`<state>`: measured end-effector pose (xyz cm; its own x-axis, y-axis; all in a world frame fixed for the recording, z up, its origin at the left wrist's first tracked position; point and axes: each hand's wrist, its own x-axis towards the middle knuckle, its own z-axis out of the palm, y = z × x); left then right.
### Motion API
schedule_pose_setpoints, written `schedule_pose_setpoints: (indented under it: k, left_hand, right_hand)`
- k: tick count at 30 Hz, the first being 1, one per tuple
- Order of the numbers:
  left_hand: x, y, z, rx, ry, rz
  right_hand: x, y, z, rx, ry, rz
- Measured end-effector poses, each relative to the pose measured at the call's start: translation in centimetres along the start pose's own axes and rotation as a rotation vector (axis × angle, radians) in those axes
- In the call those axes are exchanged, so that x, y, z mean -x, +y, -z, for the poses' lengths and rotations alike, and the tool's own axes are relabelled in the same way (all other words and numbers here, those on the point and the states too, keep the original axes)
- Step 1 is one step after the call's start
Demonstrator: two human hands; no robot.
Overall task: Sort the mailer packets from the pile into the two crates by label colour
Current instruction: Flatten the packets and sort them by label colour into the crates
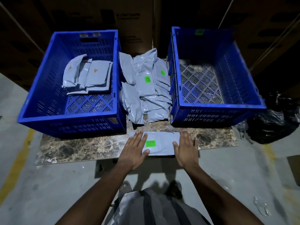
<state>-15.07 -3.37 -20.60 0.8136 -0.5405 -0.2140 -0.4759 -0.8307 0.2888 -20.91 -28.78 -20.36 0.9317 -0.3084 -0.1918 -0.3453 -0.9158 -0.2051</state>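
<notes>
A grey mailer packet (162,144) with a green label lies flat at the front of the marble slab (81,148). My left hand (135,148) rests flat on its left end, fingers straight. My right hand (185,147) lies flat at its right end, fingers straight. A pile of grey packets (146,88), two showing green labels, sits between the crates. The left blue crate (68,117) holds several packets with orange labels (90,75). The right blue crate (217,106) bears a green tag on its far wall and holds no packets.
Cardboard boxes (133,21) stand behind the crates. A black plastic bag (272,125) lies to the right of the right crate. The slab sits low over a grey floor with a yellow line (17,161) at the left. My feet show below the slab.
</notes>
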Motion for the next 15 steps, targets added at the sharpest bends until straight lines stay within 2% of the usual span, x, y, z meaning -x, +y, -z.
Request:
schedule_pose_setpoints:
  k: [2, 5, 15]
  left_hand:
    - [0.2, -0.4, 0.3, -0.019, 0.028, 0.003]
    - [0.6, -1.3, 0.2, -0.056, 0.054, 0.024]
    - [0.5, -2.3, -0.1, -0.097, -0.031, 0.047]
  right_hand:
    - [0.7, -0.8, 0.4, 0.035, 0.079, 0.113]
    - [1.7, -1.6, -0.5, 0.061, 0.025, 0.424]
    - [1.7, -1.4, -1.1, 0.201, -0.151, 0.404]
